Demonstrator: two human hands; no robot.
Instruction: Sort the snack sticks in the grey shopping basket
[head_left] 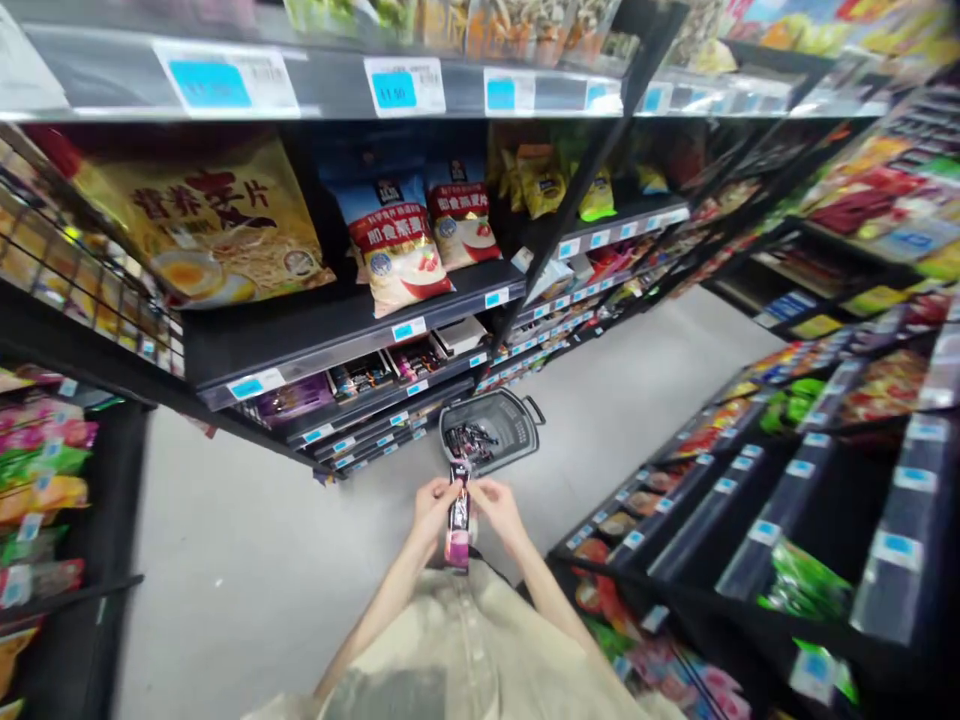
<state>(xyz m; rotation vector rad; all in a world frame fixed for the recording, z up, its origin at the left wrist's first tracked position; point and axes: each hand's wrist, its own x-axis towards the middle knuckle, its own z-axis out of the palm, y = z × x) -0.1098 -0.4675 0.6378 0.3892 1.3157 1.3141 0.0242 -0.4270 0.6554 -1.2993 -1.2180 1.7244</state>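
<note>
At lower centre of the frame, both hands, left hand (pixel 434 503) and right hand (pixel 496 507), pinch a dark snack packet (pixel 457 520) upright, just below a grey basket (pixel 517 430) on the floor (pixel 225 540).

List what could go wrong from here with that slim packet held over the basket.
1. Both the left hand and the right hand pinch the dark packet only near its top; it might slip and land on the floor rather than in the grey basket.
2. The basket sits on the aisle floor just ahead of the person, close to the bottom shelf, so stepping forward could mean tripping on it.
</note>
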